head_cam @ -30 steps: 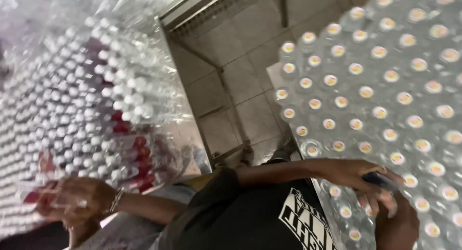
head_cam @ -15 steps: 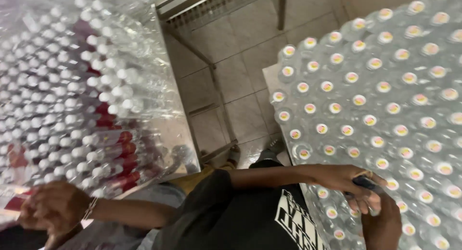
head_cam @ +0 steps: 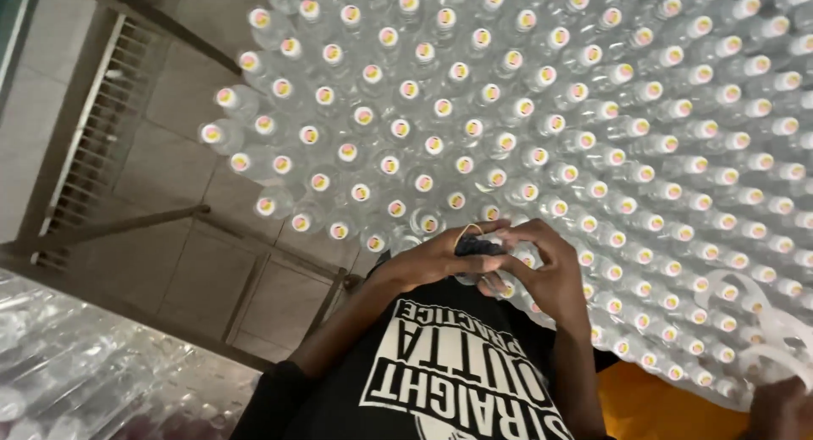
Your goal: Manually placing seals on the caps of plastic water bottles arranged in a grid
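The big field of clear plastic bottles [head_cam: 542, 127] now fills most of your view, caps up in tight rows with pale pink-and-yellow tops; half a second ago it sat off to your right, and the wrapped stack you had your left hand on has slid down into the lower left corner as shrink-wrapped bottles [head_cam: 93, 372]. Between the two, the tiled floor [head_cam: 169, 177] and a metal frame [head_cam: 102, 228] show through.

Both your hands have come together at the near edge of the bottle field. Your left hand [head_cam: 432, 258], which was out at the wrapped stack, now meets your right hand [head_cam: 550, 271] in front of your chest, over the black printed shirt [head_cam: 457, 381]. Between them sits a small dark object [head_cam: 478, 245]; your fingers [head_cam: 517, 230] are curled and pinching it from both sides, just above the nearest bottle caps. What it is I cannot tell. So the work has shifted from the stack to this small piece.

At the lower right, loose white plastic rings [head_cam: 762, 321] lie on the bottles.
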